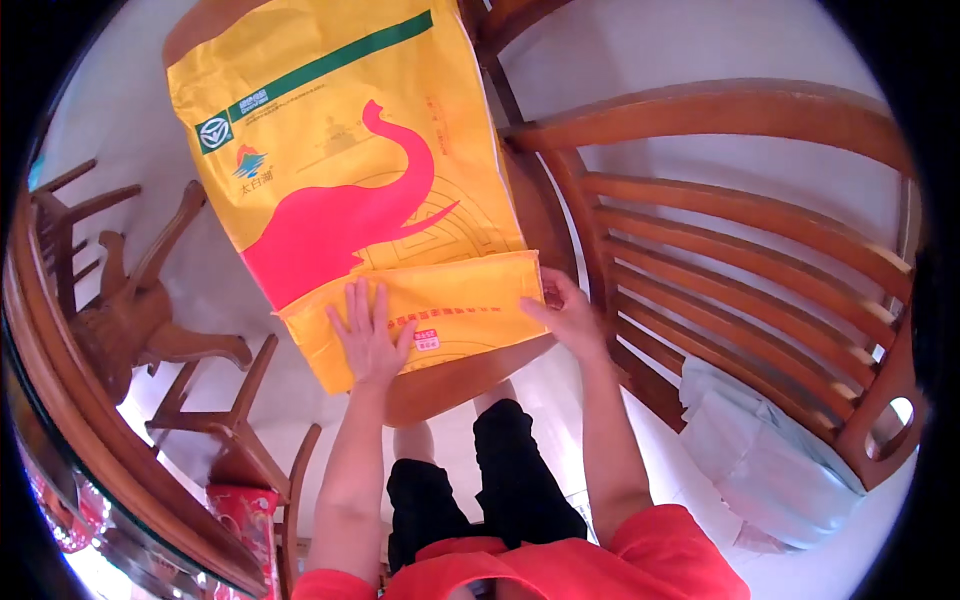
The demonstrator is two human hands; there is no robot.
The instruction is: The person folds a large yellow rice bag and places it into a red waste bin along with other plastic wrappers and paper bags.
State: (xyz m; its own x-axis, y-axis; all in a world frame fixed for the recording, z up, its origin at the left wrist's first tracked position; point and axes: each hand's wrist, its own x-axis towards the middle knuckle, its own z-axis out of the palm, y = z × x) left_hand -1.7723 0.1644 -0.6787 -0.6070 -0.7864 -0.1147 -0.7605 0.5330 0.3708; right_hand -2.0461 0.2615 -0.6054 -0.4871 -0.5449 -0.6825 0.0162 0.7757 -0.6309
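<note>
A large yellow sack (330,150) with a red elephant print and a green band lies flat on a wooden seat (450,392). Its near end is folded over into a wide flap (470,290). My left hand (372,335) rests flat on the left half of this flap, fingers spread. At the flap's right end, my right hand (565,312) pinches the edge, thumb on top and fingers curled around the side. Part of those fingers is hidden by the sack.
A slatted wooden chair (720,205) stands close on the right, with a pale plastic bag (750,455) at its lower end. To the left are a wooden table rim (75,400), a carved table leg (160,330) and a wooden chair (235,420). A red bag (245,510) sits at lower left.
</note>
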